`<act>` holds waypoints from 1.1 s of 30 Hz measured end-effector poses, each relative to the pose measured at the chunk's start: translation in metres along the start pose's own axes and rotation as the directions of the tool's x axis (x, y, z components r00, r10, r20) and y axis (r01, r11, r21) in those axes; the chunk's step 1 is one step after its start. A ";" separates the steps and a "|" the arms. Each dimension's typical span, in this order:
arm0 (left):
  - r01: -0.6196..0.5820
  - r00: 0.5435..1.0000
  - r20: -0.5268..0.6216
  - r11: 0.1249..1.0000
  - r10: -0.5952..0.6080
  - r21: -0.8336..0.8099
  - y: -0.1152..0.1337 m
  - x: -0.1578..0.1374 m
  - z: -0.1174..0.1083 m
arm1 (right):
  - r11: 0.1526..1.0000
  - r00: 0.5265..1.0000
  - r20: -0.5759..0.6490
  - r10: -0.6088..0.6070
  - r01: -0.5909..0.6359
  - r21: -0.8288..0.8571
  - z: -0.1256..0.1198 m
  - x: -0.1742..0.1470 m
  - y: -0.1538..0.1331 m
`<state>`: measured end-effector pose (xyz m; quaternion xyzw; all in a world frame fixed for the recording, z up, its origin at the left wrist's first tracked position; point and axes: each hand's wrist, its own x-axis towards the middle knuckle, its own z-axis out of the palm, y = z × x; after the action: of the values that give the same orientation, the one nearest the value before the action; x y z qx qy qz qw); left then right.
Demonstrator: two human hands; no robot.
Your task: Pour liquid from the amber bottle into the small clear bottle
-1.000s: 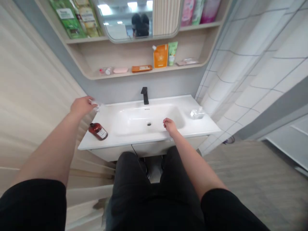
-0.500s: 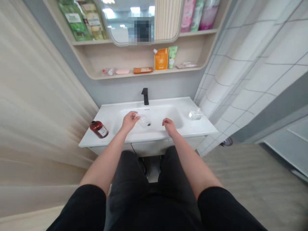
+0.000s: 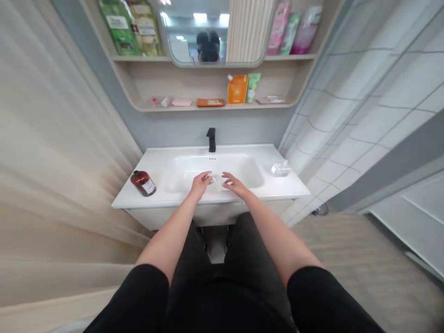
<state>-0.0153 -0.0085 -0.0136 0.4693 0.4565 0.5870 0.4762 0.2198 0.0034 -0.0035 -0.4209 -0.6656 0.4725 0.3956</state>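
Closest to us: our dark grey trousers (image 3: 250,245), below the front of the glossy white desk (image 3: 156,159). Over the white rectangular sink (image 3: 246,164) set into it, our left grip (image 3: 200,184) looks to be pinching a small, see-through, colourless item (image 3: 217,180) by its left side. Our right grip (image 3: 236,186) has its fingers parted and curved at the item's right side; whether they're touching it, we honestly can't tell. So the item sits between the two, above the basin. It's too blurry to say what it is.

Our read: we're at a two-handed handling step, and the next move calls for a steady left pinch and a careful right-hand closure, since clear stuff like that is probably slippery.

Further out, a reddish-brown bottle with a white label (image 3: 143,183) lies tilted on the desk's left, a clear, squat container (image 3: 280,169) sits right, and a matte black tap (image 3: 212,140) stands behind the basin.
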 end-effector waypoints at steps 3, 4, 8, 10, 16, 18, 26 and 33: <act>0.004 0.998 0.064 1.000 -0.004 0.000 0.000 0.001 -0.002 | 0.996 0.993 0.106 0.050 -0.057 0.071 0.012 0.011 -0.001; 0.001 0.996 0.088 1.000 -0.001 0.001 0.000 0.002 -0.003 | 0.994 0.990 0.136 0.048 -0.061 0.089 0.017 0.015 0.000; -0.015 0.992 0.126 0.999 0.021 -0.050 -0.001 0.005 -0.009 | 0.995 0.994 0.112 0.018 -0.029 0.098 0.035 0.024 0.008; -0.001 0.989 0.146 0.998 0.010 -0.063 -0.001 0.006 -0.010 | 0.998 0.999 0.046 0.006 -0.009 0.067 0.039 0.023 0.013; -0.031 0.996 0.078 0.999 0.032 -0.018 0.001 0.004 -0.007 | 0.997 0.997 0.019 -0.070 0.071 -0.015 0.040 0.015 0.016; -0.052 0.994 0.095 0.998 0.055 -0.034 0.004 0.002 -0.005 | 0.997 0.997 0.023 -0.070 0.070 -0.014 0.039 0.015 0.015; -0.037 0.989 0.144 0.998 0.043 -0.040 0.006 -0.001 -0.004 | 0.995 0.995 0.028 -0.093 0.093 0.027 0.035 0.016 0.016; -0.026 0.987 0.159 0.998 0.034 -0.056 0.010 -0.003 -0.004 | 0.995 0.995 0.018 -0.101 0.101 0.003 0.035 0.014 0.015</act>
<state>-0.0198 -0.0133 -0.0043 0.5088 0.3936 0.5666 0.5149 0.1858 0.0095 -0.0245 -0.3819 -0.6891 0.4563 0.4135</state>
